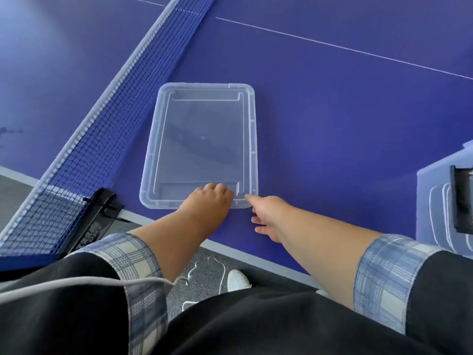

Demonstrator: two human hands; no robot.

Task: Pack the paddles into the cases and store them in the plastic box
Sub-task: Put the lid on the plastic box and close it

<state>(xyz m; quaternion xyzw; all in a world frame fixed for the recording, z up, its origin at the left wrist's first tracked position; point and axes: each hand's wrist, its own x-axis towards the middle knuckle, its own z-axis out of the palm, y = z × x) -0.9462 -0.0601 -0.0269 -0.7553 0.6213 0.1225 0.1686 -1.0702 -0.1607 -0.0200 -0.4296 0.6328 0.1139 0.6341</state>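
Observation:
A clear plastic lid [202, 139] lies flat on the blue table-tennis table, near its front edge. My left hand [210, 201] rests on the lid's near rim with its fingers curled over the edge. My right hand [268, 216] is just right of it, fingers spread, the index fingertip touching the lid's near right corner. The translucent plastic box [435, 196] stands at the far right, cut off by the frame. A black object [462, 198], possibly a case, shows inside it. No paddle is in view.
The net [102, 119] runs diagonally along the left, with its black clamp [97, 216] at the table edge beside the lid. The table's white front edge [256, 257] crosses below my hands. Grey floor and a white shoe [238, 279] lie beneath.

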